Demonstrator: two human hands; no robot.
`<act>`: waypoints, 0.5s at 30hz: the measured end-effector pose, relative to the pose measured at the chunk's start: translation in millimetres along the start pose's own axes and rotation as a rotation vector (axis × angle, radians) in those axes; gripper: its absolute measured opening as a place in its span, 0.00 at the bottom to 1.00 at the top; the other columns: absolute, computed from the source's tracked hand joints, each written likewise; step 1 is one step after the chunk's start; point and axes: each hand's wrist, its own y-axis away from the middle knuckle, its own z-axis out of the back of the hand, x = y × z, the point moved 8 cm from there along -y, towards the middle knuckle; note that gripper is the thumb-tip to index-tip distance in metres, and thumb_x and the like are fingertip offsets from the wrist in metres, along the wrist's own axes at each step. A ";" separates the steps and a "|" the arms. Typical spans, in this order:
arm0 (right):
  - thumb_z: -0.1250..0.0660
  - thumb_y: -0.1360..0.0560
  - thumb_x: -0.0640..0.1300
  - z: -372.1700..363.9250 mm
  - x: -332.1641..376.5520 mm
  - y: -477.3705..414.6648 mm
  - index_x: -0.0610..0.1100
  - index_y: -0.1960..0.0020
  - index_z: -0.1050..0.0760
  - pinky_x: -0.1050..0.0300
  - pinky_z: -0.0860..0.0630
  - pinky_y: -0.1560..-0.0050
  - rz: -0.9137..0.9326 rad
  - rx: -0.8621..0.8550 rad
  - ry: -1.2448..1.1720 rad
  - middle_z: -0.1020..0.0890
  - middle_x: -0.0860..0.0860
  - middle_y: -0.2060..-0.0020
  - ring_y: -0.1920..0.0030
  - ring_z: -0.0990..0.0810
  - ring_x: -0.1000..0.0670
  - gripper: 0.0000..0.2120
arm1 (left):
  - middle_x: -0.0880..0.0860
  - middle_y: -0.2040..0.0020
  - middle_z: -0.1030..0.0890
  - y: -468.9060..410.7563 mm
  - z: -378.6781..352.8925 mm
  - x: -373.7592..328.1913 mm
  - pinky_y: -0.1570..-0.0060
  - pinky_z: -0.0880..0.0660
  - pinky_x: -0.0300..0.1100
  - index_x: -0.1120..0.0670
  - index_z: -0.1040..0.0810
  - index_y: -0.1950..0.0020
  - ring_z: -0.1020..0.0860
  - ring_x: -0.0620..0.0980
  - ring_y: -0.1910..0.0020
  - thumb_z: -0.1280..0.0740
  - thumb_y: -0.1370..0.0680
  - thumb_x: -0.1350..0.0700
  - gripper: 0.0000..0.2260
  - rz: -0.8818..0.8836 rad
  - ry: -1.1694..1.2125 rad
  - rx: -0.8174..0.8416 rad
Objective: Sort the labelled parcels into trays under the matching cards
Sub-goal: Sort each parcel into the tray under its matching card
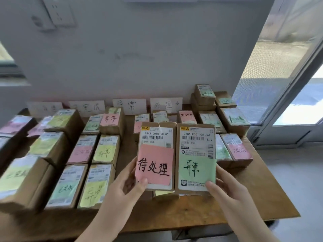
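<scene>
1. Wooden table point(192, 215) runs away from me to a grey wall point(139, 58), and its near edge is bare board just below my wrists.
2. Nearest me, my left hand point(125, 186) grips the pink-note parcel point(157, 135) by its lower left corner. The thumb point(142, 182) is pressed flat on the front and the other fingers are curled behind, out of sight.
3. Just beside it, my right hand point(225, 187) holds the green-note parcel point(196, 147) the same way by its lower right corner, with the thumb point(210, 185) on the label.
4. Both parcels are lifted off the table with their faces tipped toward me. They are side by side and nearly touching, and their long axes point up and away.
5. Beyond them stand rows of parcels. A column with yellow and pink notes matching my green one point(104, 152) lies ahead and to the left.
6. Farthest off, against the wall, the matching card point(129, 106) is also left of the green-note parcel, so my right hand would have to cross in front of my left. I judge the left hand nearer that column.
7. The far-left card point(44, 108) is too blurred to read, and I can make out no trays.
</scene>
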 end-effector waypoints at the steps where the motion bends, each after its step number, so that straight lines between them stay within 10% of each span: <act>1: 0.33 0.25 0.42 -9.2 0.2 3.3 0.56 0.30 0.32 0.63 0.23 0.48 -0.006 0.007 0.010 0.17 0.58 0.48 0.45 0.21 0.60 0.25 | 0.33 0.48 0.20 2.4 9.0 3.3 0.50 0.25 0.28 0.34 0.32 0.41 0.23 0.32 0.46 0.32 0.31 0.46 0.21 0.004 -0.008 -0.001; 7: 0.33 0.25 0.41 -45.2 -0.3 10.6 0.54 0.30 0.33 0.70 0.24 0.56 -0.039 0.051 0.034 0.17 0.57 0.48 0.48 0.20 0.60 0.25 | 0.31 0.47 0.21 13.8 42.2 21.4 0.52 0.28 0.25 0.32 0.33 0.39 0.25 0.31 0.44 0.33 0.30 0.44 0.21 0.041 -0.039 -0.018; 15: 0.34 0.24 0.46 -51.8 -5.0 -9.7 0.56 0.28 0.37 0.55 0.25 0.40 -0.101 0.097 0.076 0.20 0.58 0.44 0.41 0.23 0.56 0.26 | 0.27 0.46 0.24 5.3 40.7 19.7 0.52 0.30 0.22 0.31 0.34 0.39 0.27 0.28 0.44 0.34 0.29 0.43 0.21 0.039 -0.089 -0.046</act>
